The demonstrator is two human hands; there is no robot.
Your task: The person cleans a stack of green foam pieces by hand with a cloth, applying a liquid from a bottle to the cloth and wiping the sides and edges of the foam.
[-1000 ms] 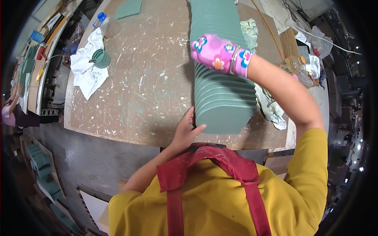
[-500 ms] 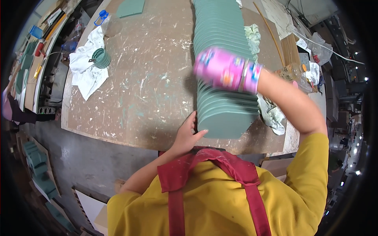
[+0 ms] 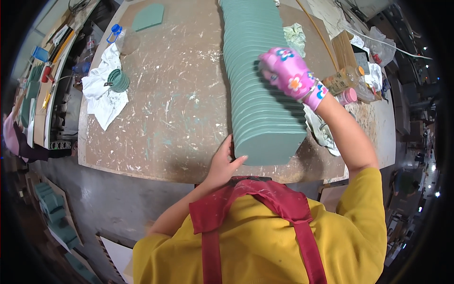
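Note:
A long row of overlapping green boards [image 3: 267, 146] with rounded ends runs away from me across the worktable [image 3: 156, 102]. My left hand [image 3: 222, 163] is bare and holds the row's near left corner, its thumb against the front board and its fingers along the left side. My right hand [image 3: 286, 71] wears a pink flowered glove and is over the right half of the row, fingers curled. Whatever those fingers hold, if anything, is hidden under the glove.
At left, a green-stained cup [image 3: 118, 80] stands on a white cloth [image 3: 101, 102], near a blue-capped bottle [image 3: 116, 35]. One loose green board [image 3: 149, 18] lies far left. Crumpled paper [image 3: 295, 38], an orange-capped bottle [image 3: 347, 78] and a pink-lidded container [image 3: 347, 96] sit at right.
My right hand has moved right, from across the row to its right half, and its motion blur is gone. My left hand keeps its place at the near corner.

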